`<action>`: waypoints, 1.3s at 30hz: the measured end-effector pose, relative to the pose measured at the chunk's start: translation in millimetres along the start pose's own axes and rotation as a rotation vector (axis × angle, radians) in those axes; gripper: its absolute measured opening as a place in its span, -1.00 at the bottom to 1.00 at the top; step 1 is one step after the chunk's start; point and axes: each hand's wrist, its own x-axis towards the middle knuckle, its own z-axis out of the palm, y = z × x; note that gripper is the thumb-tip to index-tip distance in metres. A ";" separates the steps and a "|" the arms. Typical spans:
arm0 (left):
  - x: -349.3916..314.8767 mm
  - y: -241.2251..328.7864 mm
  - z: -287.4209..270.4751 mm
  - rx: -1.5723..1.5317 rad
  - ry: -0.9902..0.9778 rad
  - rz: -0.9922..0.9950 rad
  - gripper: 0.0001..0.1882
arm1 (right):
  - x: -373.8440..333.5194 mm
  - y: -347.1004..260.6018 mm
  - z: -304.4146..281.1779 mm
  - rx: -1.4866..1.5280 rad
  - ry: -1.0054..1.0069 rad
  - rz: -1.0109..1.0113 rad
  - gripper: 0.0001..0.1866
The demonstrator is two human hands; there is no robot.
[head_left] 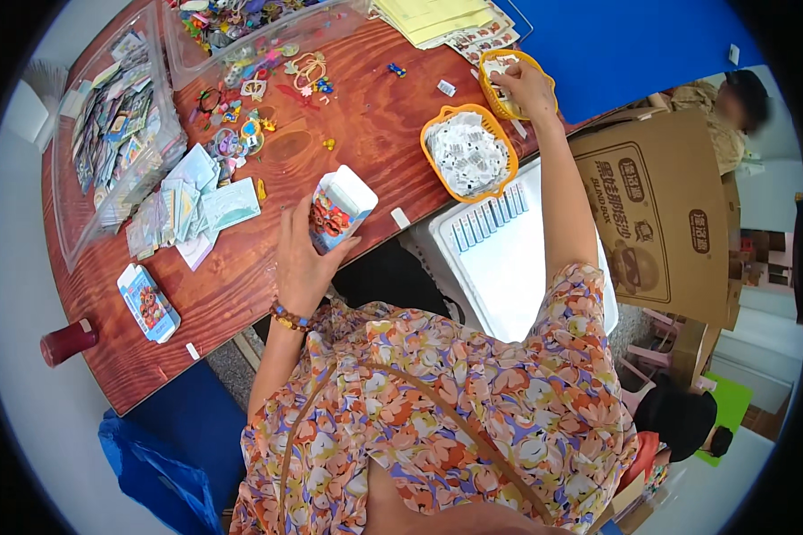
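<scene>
1. Nearest, the left hand [305, 259] grips a small red-and-blue printed cardboard box [331, 217], white end up, tilted over the red-brown wooden table [366, 98].
2. Farther, the right hand [525, 93] dips into a yellow plastic basket [485, 68]; its grip I cannot tell.
3. Rightward, a brown cardboard carton [678, 192] bears dark lettering and a cartoon figure.

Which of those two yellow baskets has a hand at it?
The farther basket, beside the blue surface: the right hand is at it. The nearer basket, heaped with small white packets, is untouched.
</scene>
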 end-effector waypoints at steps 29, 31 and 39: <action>-2.5 -23.8 -5.0 0.098 0.175 -0.017 -0.15 | -67.2 -67.0 -0.8 0.813 -0.065 -0.166 -0.90; 0.0 -23.9 -4.2 0.079 0.164 -0.042 -0.15 | -128.2 -128.3 -1.8 0.892 -0.296 -0.328 -0.89; -5.0 -21.0 -14.8 0.045 0.232 -0.022 -0.17 | -199.7 -197.5 64.0 0.627 -0.319 -0.725 -0.91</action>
